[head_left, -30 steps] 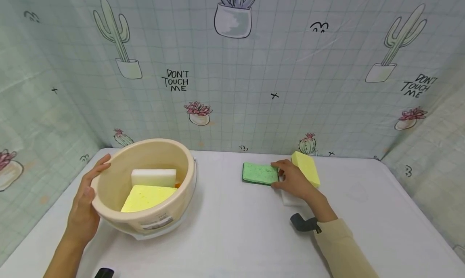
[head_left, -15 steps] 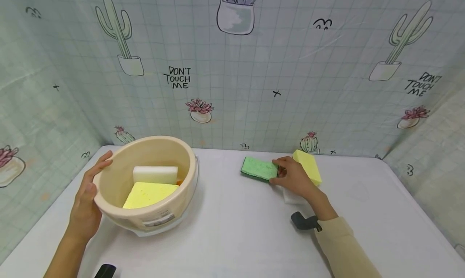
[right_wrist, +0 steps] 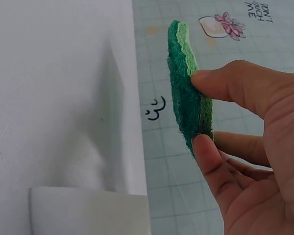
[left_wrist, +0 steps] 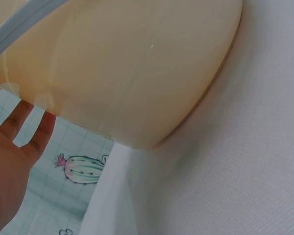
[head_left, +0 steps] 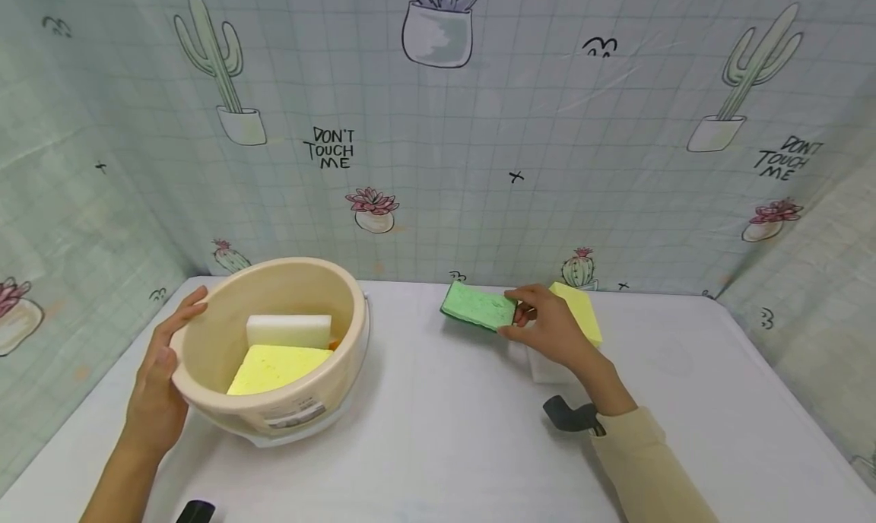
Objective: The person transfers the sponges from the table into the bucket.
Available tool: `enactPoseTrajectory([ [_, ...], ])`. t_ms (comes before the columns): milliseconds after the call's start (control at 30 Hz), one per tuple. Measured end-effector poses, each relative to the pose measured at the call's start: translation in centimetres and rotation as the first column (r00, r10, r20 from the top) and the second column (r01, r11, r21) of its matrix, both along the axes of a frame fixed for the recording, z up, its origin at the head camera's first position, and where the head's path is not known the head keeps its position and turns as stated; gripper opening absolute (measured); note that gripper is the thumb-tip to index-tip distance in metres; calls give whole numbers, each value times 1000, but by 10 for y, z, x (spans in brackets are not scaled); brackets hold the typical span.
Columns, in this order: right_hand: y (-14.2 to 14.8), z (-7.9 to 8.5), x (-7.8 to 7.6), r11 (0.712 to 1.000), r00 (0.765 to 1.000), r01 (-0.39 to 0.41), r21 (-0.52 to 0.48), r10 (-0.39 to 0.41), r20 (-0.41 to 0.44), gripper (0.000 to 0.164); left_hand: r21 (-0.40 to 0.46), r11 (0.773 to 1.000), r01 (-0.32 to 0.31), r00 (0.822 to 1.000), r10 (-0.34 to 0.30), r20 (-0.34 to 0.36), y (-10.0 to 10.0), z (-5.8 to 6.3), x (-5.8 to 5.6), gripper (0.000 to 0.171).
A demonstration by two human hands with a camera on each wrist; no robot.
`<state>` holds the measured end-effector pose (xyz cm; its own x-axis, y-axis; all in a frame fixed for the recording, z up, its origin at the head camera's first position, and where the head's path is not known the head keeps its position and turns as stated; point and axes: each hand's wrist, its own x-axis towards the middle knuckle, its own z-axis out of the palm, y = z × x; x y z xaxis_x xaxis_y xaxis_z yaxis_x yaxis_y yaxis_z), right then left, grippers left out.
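My right hand [head_left: 550, 329] pinches a green scouring sponge [head_left: 479, 307] by its right end, between thumb and fingertips. The sponge is tilted above the table, its shadow below. In the right wrist view its dark green scrubbing side [right_wrist: 183, 95] and lighter green side both show. My left hand [head_left: 156, 401] rests against the outer left side of a cream bucket [head_left: 356, 340], its fingers nearly straight along the rim. Inside the bucket lie a yellow sponge [head_left: 277, 369] and a white sponge block [head_left: 289, 331], with a bit of orange [head_left: 334, 345] behind them.
Behind my right hand stands a yellow sponge block [head_left: 580, 310]. A white block [head_left: 547, 369] lies partly hidden under that hand. The white table [head_left: 438, 447] ends at a printed cactus curtain [head_left: 438, 166] at the back and sides.
My right hand has lifted the green scouring sponge off the table, tilting it and shifting it slightly left and back. The left hand and bucket have stayed in place.
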<state>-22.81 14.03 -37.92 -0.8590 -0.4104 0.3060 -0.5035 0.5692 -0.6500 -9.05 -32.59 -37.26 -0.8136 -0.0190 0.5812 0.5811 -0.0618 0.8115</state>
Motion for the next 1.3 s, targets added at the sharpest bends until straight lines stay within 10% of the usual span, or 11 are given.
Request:
enactPoseTrajectory([
  [1300, -38, 72, 19, 993, 991, -77, -93, 65, -120, 52, -28, 999, -20, 1000, 21, 16, -3, 0, 1, 47],
])
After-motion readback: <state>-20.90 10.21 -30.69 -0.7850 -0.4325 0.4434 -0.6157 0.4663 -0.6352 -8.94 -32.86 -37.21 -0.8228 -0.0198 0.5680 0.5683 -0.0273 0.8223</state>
